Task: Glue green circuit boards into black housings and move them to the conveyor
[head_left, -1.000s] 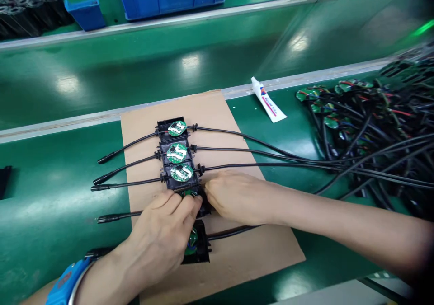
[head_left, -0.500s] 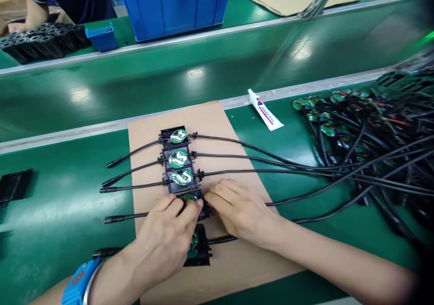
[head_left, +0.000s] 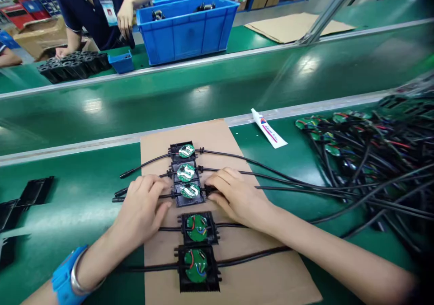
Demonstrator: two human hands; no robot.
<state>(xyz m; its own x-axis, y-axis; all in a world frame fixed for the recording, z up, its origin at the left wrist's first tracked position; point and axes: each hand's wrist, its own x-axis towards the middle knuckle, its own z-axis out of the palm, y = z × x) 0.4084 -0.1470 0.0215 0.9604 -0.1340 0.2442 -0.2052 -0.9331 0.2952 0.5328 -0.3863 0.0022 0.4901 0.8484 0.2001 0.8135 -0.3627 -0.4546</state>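
A column of several black plastic housings [head_left: 198, 283] lies on a cardboard sheet [head_left: 233, 273], each with a round green circuit board [head_left: 195, 265] and black cables leaving both sides. The top three sit edge to edge, their boards [head_left: 190, 190] bearing white paste. Below a gap lie two more with bare boards and coloured wires. My right hand [head_left: 233, 192] pinches the cable at the right side of the third housing; its fingertips partly hide the cable collar. On the left, my left hand [head_left: 144, 205] hovers around that housing's other cable [head_left: 166, 196], thumb and fingers apart.
A white paste tube [head_left: 269, 129] lies behind the cardboard. To the right is a heap of cabled boards [head_left: 359, 147]; black housings [head_left: 35, 191] lie left. Across the green divider, a co-worker [head_left: 98, 16] stands by a blue bin [head_left: 190, 34] and black parts [head_left: 74, 65].
Both hands have left the fourth housing and moved up to the third, my left hand shifting leftward. The fourth board is now uncovered. The view has tilted up, showing more of the co-worker.
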